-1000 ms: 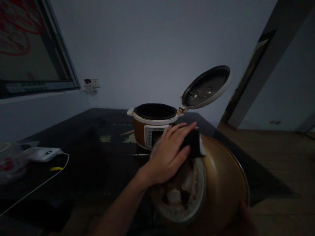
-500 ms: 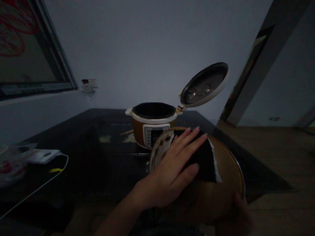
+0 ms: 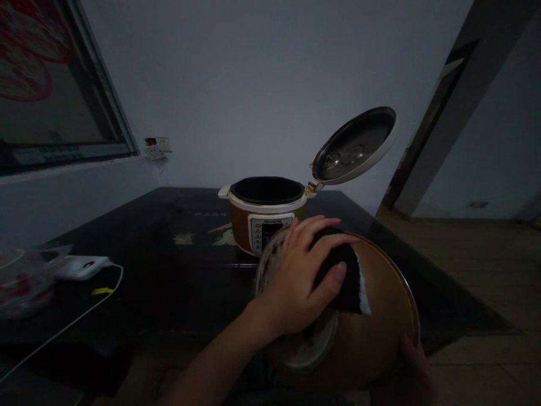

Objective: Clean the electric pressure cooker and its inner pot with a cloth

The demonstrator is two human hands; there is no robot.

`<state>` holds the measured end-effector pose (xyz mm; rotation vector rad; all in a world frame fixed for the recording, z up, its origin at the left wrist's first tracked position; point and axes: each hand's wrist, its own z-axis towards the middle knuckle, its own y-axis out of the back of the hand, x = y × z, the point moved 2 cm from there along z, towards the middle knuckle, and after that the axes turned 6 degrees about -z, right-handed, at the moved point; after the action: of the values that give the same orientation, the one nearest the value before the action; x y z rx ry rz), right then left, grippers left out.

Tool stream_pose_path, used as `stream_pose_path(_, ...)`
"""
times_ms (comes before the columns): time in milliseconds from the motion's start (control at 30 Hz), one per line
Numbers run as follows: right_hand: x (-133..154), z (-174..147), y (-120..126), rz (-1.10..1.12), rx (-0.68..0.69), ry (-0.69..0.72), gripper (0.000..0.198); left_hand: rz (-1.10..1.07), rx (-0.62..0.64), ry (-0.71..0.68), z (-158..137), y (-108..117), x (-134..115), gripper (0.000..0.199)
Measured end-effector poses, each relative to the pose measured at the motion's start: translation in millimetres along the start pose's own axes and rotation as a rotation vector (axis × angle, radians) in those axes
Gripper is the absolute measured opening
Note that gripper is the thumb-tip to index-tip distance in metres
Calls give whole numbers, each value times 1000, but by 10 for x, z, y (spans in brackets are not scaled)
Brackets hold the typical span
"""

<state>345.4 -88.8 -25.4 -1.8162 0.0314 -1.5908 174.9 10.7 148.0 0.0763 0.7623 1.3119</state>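
A golden-brown pot [image 3: 382,316] is tilted so its outer bottom and side face me, with a shiny rim along the right. Its round base is whitish with dark marks. My left hand [image 3: 302,276] presses a black cloth [image 3: 350,282] with a frayed white edge onto the pot's outside, fingers bent over it. At the lower right, my right hand [image 3: 416,361] grips the pot by its rim; it is dim, and most of its fingers are hidden. Just behind the pot stands an electric pressure cooker [image 3: 243,223] with its lid [image 3: 357,146] raised.
The cooker stands on a dark glossy table [image 3: 190,293] against a wall. To the left lie a plastic bag [image 3: 29,287], a white power strip [image 3: 84,267] with a cable, and a yellow scrap [image 3: 103,291]. Wall sockets [image 3: 158,146] sit below the window's corner.
My left hand has curled its fingers more and drawn the cloth slightly left across the pot. More of the pot's round base shows below my hand. My right hand stays at the rim.
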Motion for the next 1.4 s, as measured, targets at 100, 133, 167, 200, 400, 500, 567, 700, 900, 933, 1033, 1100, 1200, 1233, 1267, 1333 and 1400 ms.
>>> stream_pose_path(100, 42, -37, -56, 13, -14, -17, 48, 42, 67, -20, -41, -19, -13, 46)
stream_pose_path(133, 58, -46, -74, 19, -22, -25, 48, 54, 88, -22, -53, -26, -21, 47)
stream_pose_path(167, 74, -54, -91, 26, -33, -36, 49, 61, 106, -23, -63, -33, -29, 47)
stream_pose_path(200, 89, -59, -105, 36, -48, -48, 49, 63, 119, -20, -73, -40, -36, 48)
stream_pose_path(400, 69, -45, -111, 61, -1, -65, 56, 26, 169, -9, -142, -88, -46, 51)
stream_pose_path(500, 12, -28, -61, 21, 17, -42, 55, 4, 165, -6, -167, -84, -45, 51)
stream_pose_path(567, -13, -22, -39, 28, -12, -62, 53, -16, 162, -9, -174, -72, -51, 50)
stream_pose_path(700, 7, -8, -48, 31, -8, -67, 51, -78, 201, -4, -193, -58, -78, 49)
stream_pose_path(900, 59, 57, -5, 8, -49, -4, 49, -123, 247, 8, -309, -112, -135, 52)
stream_pose_path(933, 60, 66, 1, 7, -58, 2, 47, -135, 241, 7, -345, -130, -146, 53)
stream_pose_path(1033, 64, 73, -4, 16, -85, -3, 47, -169, 201, -7, -488, -193, -165, 58)
stream_pose_path(1100, 80, 65, -23, 13, -98, -12, 48, -180, 168, -3, -607, -227, -157, 57)
stream_pose_path(1200, 123, 41, -67, -14, -97, -8, 49, -193, 112, 67, -785, -227, -100, 53)
stream_pose_path(1233, 138, 31, -82, -22, -104, -14, 50, -200, 95, 108, -834, -211, -67, 52)
stream_pose_path(1267, 152, 20, -95, -23, -119, -31, 50, -207, 89, 159, -874, -192, -28, 51)
stream_pose_path(1333, 176, -3, -113, -18, -173, -76, 51, -222, 88, 274, -918, -150, 73, 54)
stream_pose_path(1400, 195, -24, -118, -14, -195, -94, 55, -227, 87, 385, -907, -117, 201, 59)
